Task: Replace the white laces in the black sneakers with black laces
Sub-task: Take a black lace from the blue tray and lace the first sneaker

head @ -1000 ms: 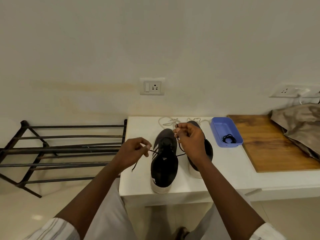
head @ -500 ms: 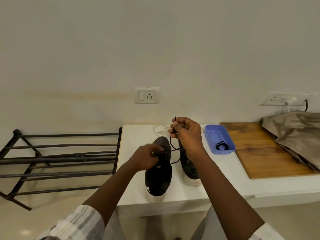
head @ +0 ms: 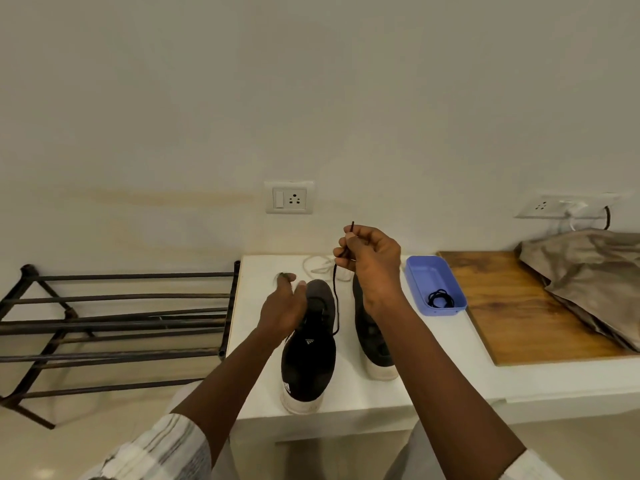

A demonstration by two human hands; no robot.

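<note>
Two black sneakers with white soles stand on the white table (head: 440,355), toes toward the wall: the left sneaker (head: 308,365) and the right sneaker (head: 375,351). My right hand (head: 372,263) is raised above them and pinches a black lace (head: 336,299). The lace's tip pokes up past my fingers, and the strand hangs down to the left sneaker's eyelets. My left hand (head: 282,313) is blurred at the left sneaker's toe side with its fingers spread; its grip is unclear. Removed white laces (head: 320,266) lie behind the shoes.
A blue tray (head: 420,268) holding a coiled black lace (head: 440,299) sits right of the shoes. Further right are a wooden board (head: 512,317) and crumpled beige cloth (head: 595,271). A dark metal rack (head: 121,323) stands left of the table. Wall sockets are behind.
My right hand has lifted, pulling the black lace upward. My left hand left its pinch at the sneaker's left side and moved forward along the toe, fingers spreading.
</note>
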